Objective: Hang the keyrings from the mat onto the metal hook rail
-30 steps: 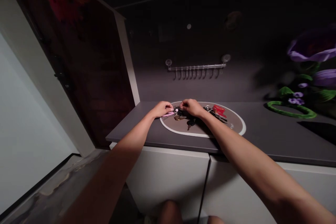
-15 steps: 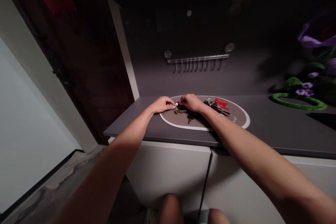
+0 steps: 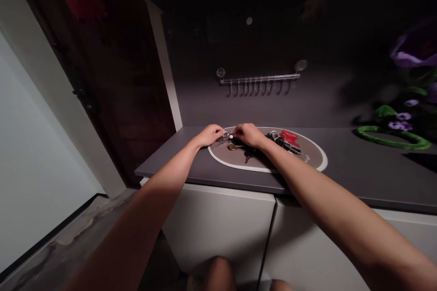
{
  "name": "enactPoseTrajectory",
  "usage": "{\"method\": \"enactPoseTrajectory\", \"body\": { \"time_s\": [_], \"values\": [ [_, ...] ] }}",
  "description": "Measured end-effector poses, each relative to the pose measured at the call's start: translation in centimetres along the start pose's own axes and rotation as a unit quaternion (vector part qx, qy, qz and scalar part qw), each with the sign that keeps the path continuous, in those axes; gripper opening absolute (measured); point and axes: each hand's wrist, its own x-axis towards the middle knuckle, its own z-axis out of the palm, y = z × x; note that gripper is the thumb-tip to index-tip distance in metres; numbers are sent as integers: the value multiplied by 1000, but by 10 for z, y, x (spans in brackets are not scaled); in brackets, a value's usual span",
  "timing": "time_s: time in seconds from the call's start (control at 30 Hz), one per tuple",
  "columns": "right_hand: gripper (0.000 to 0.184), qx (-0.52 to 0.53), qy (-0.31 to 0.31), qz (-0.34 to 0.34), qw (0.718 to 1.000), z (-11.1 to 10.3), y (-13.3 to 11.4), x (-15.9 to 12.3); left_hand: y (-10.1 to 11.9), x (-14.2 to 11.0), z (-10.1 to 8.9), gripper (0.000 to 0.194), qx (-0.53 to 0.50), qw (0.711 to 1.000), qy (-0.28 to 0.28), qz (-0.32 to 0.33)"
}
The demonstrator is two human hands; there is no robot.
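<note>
An oval grey mat with a white rim [image 3: 307, 163] lies on the dark countertop. On it sit several bunches of keys [image 3: 239, 148], one of them with a red tag [image 3: 290, 137]. My left hand [image 3: 210, 135] is closed at the mat's left end, its fingertips pinching a key ring. My right hand [image 3: 249, 134] is closed right beside it, pinching the same cluster of rings and keys. A small white bead shows between the two hands. What exactly each fingertip grips is too small and dim to make out.
A clear hook rail [image 3: 259, 79] on suction cups hangs bare on the dark wall above the mat. Purple flowers and a green ring [image 3: 392, 138] stand at the right. A dark door [image 3: 102, 77] stands at the left, white cabinet doors [image 3: 218, 232] below the countertop.
The view shifted slightly. Both hands stay pinched together over the keys at the mat's left end; the pink piece seen under my left hand a second ago no longer shows.
</note>
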Motion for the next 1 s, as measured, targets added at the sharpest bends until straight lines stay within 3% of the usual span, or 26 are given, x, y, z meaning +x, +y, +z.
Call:
{"method": "enactPoseTrajectory", "body": {
  "time_s": [0.23, 0.63, 0.83, 1.0],
  "values": [
    [17, 35, 39, 3, 999, -4, -8, -3, 4, -1, -2, 32, -97, 994, 25, -33],
    [28, 96, 102, -99, 985, -2, -15, -4, 8, 2, -1, 32, -212, 973, 79, -51],
    [27, 88, 146, -88, 981, 0, -15, -5, 13, 1, -1, 35, -249, 965, 69, -47],
    [19, 105, 163, -123, 973, -1, -15, -4, 11, 2, -2, 35, -281, 957, 64, -29]
  ]
}}
